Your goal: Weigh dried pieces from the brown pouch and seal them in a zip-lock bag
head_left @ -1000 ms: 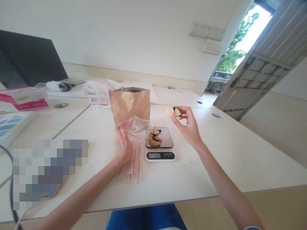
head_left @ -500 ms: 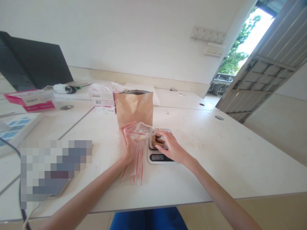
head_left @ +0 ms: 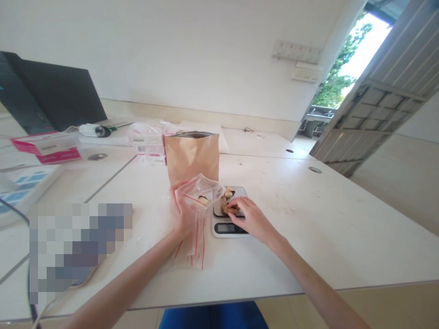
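Note:
My left hand (head_left: 182, 208) is closed on the edge of a clear zip bag (head_left: 204, 185) with a red seal line. The bag's mouth gapes to the right, and a pale piece with a dark edge (head_left: 203, 199) shows inside it. My right hand (head_left: 252, 215) is over a small kitchen scale (head_left: 236, 188), thumb and fingers pinched on a dried brown piece (head_left: 229, 209). More dried pieces (head_left: 228, 192), tan and dark, lie on the scale's plate. Below my left hand, several flat zip bags (head_left: 197, 242) rest on the table.
An upright brown paper bag (head_left: 192, 157), open at the top, stands just behind my hands. Pink and white boxes (head_left: 149, 144) are beside it. Farther left are more pink boxes (head_left: 58, 148), a black computer case (head_left: 65, 91) and a blurred-out flat object (head_left: 82, 244).
The zip bag's mouth has opened wider, showing the piece inside. My right hand has shifted slightly down and right, from around the pieces to a pinch on one, uncovering others on the plate.

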Tool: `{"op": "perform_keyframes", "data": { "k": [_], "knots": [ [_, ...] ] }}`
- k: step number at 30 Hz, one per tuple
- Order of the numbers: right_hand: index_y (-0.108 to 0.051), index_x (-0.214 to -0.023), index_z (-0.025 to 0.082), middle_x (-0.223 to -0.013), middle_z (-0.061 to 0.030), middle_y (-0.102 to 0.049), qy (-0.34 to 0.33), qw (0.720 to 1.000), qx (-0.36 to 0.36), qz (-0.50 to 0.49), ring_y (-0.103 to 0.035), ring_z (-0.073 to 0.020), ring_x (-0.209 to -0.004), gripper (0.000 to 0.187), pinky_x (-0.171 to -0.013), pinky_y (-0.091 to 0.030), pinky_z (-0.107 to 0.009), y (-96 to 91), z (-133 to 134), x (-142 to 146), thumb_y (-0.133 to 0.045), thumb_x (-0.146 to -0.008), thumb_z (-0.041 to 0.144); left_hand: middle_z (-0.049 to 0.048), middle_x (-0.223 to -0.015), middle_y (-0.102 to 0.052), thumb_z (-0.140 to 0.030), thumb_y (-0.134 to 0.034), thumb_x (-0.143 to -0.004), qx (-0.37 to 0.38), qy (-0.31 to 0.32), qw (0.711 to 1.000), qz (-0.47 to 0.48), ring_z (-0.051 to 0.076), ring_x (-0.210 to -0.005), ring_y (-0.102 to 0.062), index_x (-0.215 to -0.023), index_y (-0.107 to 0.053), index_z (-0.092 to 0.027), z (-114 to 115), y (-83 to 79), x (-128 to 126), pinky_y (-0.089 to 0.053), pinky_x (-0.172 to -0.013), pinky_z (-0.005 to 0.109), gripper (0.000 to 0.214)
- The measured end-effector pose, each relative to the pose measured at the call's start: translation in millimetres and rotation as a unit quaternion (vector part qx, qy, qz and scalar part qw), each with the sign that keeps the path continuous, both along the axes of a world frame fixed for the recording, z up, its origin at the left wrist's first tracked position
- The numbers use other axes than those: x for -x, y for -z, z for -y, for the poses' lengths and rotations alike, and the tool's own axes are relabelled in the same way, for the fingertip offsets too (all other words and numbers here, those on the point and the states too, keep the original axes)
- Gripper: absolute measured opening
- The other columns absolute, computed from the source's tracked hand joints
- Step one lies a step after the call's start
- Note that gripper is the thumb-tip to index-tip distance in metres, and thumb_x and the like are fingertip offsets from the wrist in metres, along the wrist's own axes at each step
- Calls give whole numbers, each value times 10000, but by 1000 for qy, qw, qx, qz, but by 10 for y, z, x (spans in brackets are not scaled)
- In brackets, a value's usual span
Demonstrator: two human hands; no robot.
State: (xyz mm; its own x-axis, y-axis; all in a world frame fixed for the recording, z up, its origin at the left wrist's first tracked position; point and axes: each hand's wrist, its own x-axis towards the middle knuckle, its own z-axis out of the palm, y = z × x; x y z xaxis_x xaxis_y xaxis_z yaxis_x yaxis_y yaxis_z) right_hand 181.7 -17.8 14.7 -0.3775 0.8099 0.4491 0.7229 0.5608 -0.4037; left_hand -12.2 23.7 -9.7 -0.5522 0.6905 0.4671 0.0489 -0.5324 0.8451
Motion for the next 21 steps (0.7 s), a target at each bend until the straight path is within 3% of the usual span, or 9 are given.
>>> {"op": "perform_keyframes", "data": {
  "k": [4, 9, 12, 15, 19, 21],
  "knots": [
    [-578, -992, 219, -965, -76, -677, 18, 999, 13, -33, -640, -223, -914, 127, -823, -517, -386, -41, 2, -44, -501, -892, 241, 52, -885, -666, -534, -343, -914, -10, -2, 1000, 3, 222, -876, -632, -911, -588, -211, 11, -10, -17, -471, -805, 372, 406],
    [-589, -1027, 217, -890, -57, -686, 51, 989, 57, -127, -646, -193, -778, 208, -732, -522, -345, 34, -78, -55, -461, -895, 314, 50, -907, -688, -477, -343, -932, -26, 17, 999, -16, 196, -868, -643, -927, -635, -194, 30, -15, -2, -485, -786, 339, 406],
    [-597, -1003, 197, -782, -35, -674, 75, 963, 108, -235, -626, -169, -667, 276, -620, -510, -301, 89, -135, -90, -487, -874, 414, 54, -941, -698, -459, -351, -933, -34, 31, 999, -24, 197, -895, -646, -950, -657, -187, 29, 4, 4, -486, -802, 336, 410],
    [-618, -932, 180, -790, -47, -681, 98, 921, 142, -350, -635, -177, -702, 369, -584, -490, -284, 57, -171, -140, -548, -816, 524, 63, -978, -703, -453, -333, -934, -39, 42, 998, -28, 209, -950, -646, -973, -661, -186, 21, 30, 0, -484, -837, 346, 425],
    [-592, -886, 186, -830, -42, -666, 138, 864, 84, -478, -614, -154, -718, 376, -591, -464, -261, -167, -193, -87, -605, -779, 546, 71, -1027, -704, -430, -321, -941, -31, 60, 997, -43, 216, -996, -644, -1020, -663, -194, 15, 61, -6, -477, -881, 358, 422],
    [-552, -891, 203, -785, -15, -637, 144, 863, 13, -484, -596, -139, -696, 321, -592, -452, -251, -297, -198, 35, -580, -822, 515, 76, -1054, -703, -421, -318, -945, -24, 63, 997, -43, 218, -1017, -644, -1042, -661, -196, 17, 67, -8, -476, -903, 366, 422]
  ]
}}
